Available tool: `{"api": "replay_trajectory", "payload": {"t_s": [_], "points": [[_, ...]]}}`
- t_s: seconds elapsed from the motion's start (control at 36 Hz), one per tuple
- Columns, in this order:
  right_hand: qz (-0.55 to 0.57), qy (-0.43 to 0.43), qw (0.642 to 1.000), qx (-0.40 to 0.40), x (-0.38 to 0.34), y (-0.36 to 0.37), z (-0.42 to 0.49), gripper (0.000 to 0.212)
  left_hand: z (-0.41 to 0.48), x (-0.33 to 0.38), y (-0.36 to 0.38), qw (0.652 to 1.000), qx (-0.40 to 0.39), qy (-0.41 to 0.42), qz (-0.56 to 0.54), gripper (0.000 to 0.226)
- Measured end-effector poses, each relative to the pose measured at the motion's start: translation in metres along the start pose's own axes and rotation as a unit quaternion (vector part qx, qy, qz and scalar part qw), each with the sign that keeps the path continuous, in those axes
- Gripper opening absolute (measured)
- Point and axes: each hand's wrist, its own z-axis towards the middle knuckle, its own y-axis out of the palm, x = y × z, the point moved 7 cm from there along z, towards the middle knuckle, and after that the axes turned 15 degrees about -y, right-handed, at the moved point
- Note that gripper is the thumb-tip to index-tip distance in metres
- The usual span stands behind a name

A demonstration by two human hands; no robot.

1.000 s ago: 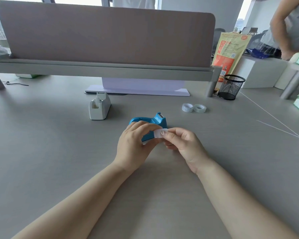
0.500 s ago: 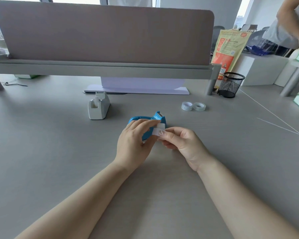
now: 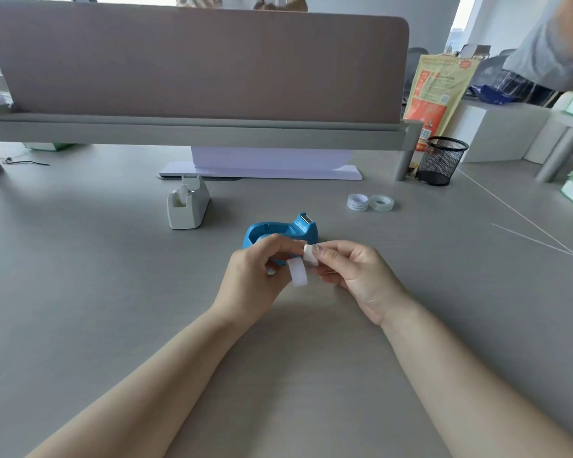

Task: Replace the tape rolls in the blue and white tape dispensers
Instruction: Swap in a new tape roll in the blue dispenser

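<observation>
Both my forearms are bare along all that shows of them, down to the wrists. My left hand (image 3: 255,282) and my right hand (image 3: 358,276) are bare as well. The few fingernails in sight look plain, with pale tips; finer detail is too small to tell.

The left hand (image 3: 255,282) holds a white tape roll (image 3: 297,272) in curled fingers; the right hand (image 3: 354,276) pinches a small white core (image 3: 310,253) just beside it. The blue dispenser (image 3: 278,230) sits just behind both hands, the white dispenser (image 3: 187,208) well beyond the left hand
</observation>
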Motion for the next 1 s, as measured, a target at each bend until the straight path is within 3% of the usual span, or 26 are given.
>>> {"api": "replay_trajectory", "payload": {"t_s": [0.14,0.22,0.44,0.67,0.81,0.89,1.0], "points": [[-0.002,-0.012,0.999,0.035,0.002,-0.006,0.001,0.012,0.0,0.001,-0.004,0.997,0.037,0.008,0.067,0.027],[-0.085,-0.056,0.994,0.049,0.001,-0.01,0.003,0.008,-0.002,0.005,-0.006,0.993,0.038,0.008,0.11,0.021],[-0.299,-0.085,0.95,0.029,0.004,-0.015,0.004,0.021,-0.001,0.001,0.001,0.99,-0.004,0.012,0.143,0.028],[-0.399,-0.094,0.911,-0.035,0.005,-0.006,0.004,0.031,0.0,-0.001,0.003,0.987,-0.006,0.0,0.16,0.035],[-0.359,-0.092,0.929,-0.024,0.001,-0.007,0.003,0.035,0.001,-0.004,-0.001,0.991,0.012,-0.029,0.129,0.031],[-0.277,-0.119,0.954,0.01,-0.01,-0.006,0.001,0.027,0.002,-0.006,-0.003,0.992,0.016,-0.041,0.122,0.031],[-0.245,-0.166,0.955,-0.002,-0.022,0.005,-0.004,0.009,0.002,-0.006,-0.004,0.993,0.016,-0.042,0.11,0.031]]}}
